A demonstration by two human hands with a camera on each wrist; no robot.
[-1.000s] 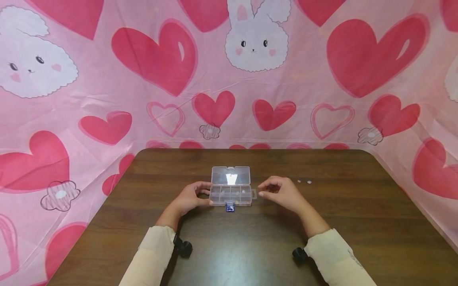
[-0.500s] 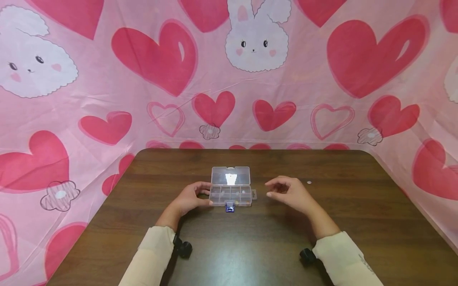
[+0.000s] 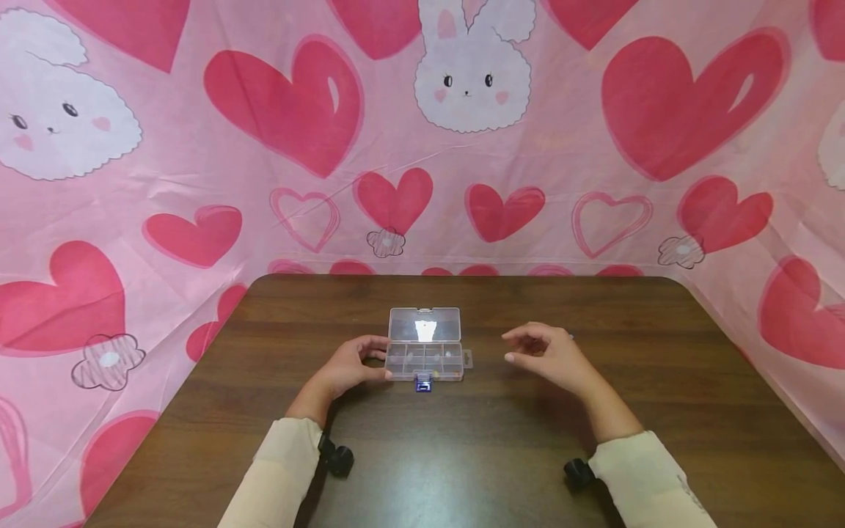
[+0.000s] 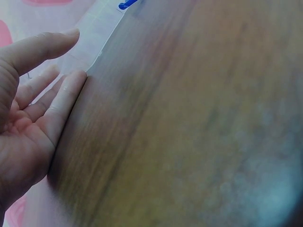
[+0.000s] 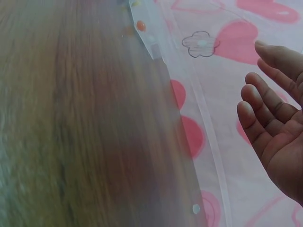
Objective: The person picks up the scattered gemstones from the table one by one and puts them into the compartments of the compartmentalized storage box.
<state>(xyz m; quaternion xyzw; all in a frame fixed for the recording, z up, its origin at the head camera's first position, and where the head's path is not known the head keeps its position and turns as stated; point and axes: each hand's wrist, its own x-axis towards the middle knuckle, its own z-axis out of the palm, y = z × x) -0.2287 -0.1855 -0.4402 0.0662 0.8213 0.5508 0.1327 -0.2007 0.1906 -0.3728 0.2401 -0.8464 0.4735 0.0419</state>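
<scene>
A clear plastic compartment box stands on the table with its lid raised at the back and a blue latch at the front. Small pale pieces and yellow and orange bits show inside its compartments. My left hand holds the box's left end, thumb at the front corner and fingertips farther back along the side. Right of the box, apart from it, my right hand hovers with thumb and fingers spread and nothing between them. In the right wrist view a small white round piece lies near the table's far edge.
The brown wooden table ends at a pink cloth printed with hearts and rabbits. A hanging tab juts from the box's right end. Each wrist carries a small black camera.
My right hand has moved away to the right from beside the box, and now covers most of the small pale pieces behind it. The left hand and the box stay put.
</scene>
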